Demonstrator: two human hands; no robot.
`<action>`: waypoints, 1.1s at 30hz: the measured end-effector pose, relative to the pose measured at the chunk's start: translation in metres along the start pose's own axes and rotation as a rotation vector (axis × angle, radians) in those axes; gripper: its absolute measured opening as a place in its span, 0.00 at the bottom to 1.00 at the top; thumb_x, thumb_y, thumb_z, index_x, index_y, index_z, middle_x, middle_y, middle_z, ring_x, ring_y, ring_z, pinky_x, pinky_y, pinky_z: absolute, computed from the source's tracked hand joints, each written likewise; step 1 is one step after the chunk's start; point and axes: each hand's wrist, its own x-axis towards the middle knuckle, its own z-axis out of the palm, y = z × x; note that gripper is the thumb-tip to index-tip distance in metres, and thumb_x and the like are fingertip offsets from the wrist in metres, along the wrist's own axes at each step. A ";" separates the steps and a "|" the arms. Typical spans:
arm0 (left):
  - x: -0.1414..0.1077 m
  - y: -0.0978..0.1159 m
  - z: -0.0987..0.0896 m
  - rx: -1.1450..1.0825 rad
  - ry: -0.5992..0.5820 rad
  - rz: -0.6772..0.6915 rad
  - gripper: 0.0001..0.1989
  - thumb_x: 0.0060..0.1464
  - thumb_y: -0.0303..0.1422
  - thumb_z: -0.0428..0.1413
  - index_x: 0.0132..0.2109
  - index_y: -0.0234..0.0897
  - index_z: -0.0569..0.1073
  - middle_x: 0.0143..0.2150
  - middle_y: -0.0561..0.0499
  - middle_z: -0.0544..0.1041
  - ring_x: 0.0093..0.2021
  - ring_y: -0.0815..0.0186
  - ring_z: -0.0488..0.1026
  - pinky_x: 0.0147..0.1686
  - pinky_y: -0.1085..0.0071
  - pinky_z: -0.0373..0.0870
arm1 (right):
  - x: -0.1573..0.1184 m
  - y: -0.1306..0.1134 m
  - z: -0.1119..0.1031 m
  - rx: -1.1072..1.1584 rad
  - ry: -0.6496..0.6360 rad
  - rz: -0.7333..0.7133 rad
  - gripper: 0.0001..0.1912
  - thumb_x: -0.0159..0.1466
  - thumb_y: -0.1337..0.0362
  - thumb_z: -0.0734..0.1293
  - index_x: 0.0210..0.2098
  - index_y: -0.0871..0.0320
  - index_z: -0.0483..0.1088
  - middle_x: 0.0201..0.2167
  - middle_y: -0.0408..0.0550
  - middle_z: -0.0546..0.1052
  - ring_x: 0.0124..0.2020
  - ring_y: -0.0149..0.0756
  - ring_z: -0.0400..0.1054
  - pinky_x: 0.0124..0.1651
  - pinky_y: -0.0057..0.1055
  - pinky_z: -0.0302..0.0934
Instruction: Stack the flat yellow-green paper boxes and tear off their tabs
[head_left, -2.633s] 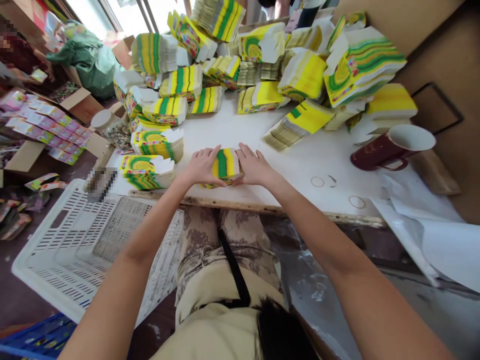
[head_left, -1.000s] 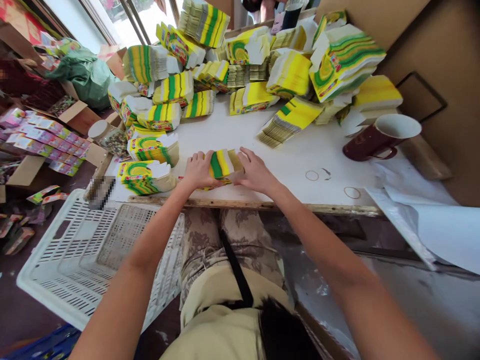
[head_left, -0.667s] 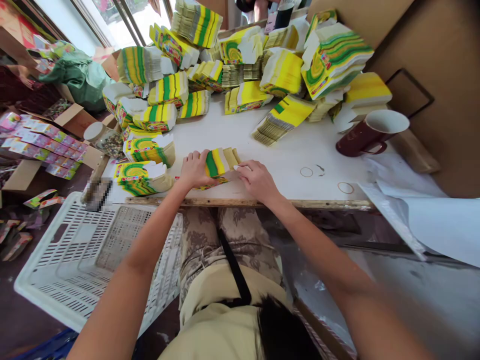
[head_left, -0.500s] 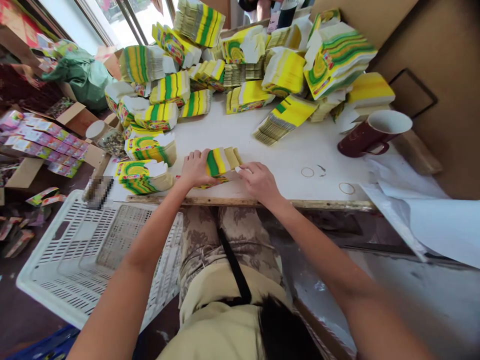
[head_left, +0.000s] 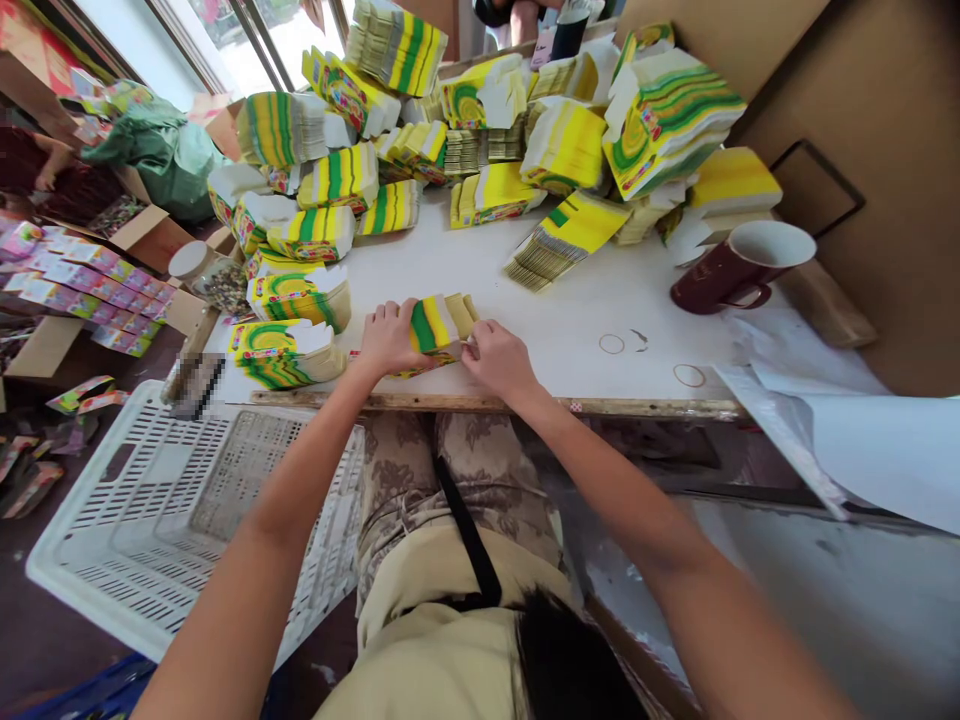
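My left hand is wrapped over the left end of a small stack of yellow-and-green folded cardboard boxes by the table's front edge. Fingers pinched, my right hand touches the stack's right end, where pale flaps stick out. The exact flap between those fingertips is hidden. To the left of my left hand sits another bundle of the same boxes, with a similar bundle right behind it.
Several more box bundles are heaped at the back of the white table. A maroon mug stands at the right. Below the table's left side is a white plastic crate. Another person's hand shows at far left.
My right hand has moved slightly left, closer against the stack's end. My left hand keeps its hold on the stack.
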 end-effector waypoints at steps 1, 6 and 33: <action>-0.001 0.001 0.000 0.001 -0.001 -0.009 0.55 0.33 0.55 0.66 0.64 0.36 0.56 0.56 0.36 0.66 0.56 0.44 0.63 0.54 0.55 0.57 | 0.001 -0.003 0.001 0.008 -0.002 0.039 0.11 0.63 0.67 0.59 0.44 0.62 0.68 0.41 0.59 0.73 0.40 0.48 0.68 0.41 0.39 0.62; -0.005 0.007 0.002 -0.008 0.019 -0.089 0.51 0.37 0.55 0.64 0.64 0.37 0.56 0.55 0.35 0.66 0.56 0.42 0.63 0.53 0.53 0.58 | 0.008 -0.024 0.014 0.082 0.068 0.236 0.12 0.63 0.67 0.58 0.44 0.62 0.67 0.40 0.60 0.73 0.38 0.48 0.69 0.38 0.39 0.62; -0.025 -0.003 -0.001 -0.003 -0.009 -0.023 0.54 0.35 0.56 0.65 0.65 0.34 0.56 0.55 0.35 0.67 0.56 0.43 0.64 0.53 0.56 0.59 | -0.026 -0.016 0.021 0.380 0.106 0.155 0.08 0.61 0.61 0.64 0.39 0.56 0.67 0.37 0.52 0.75 0.36 0.43 0.70 0.41 0.37 0.63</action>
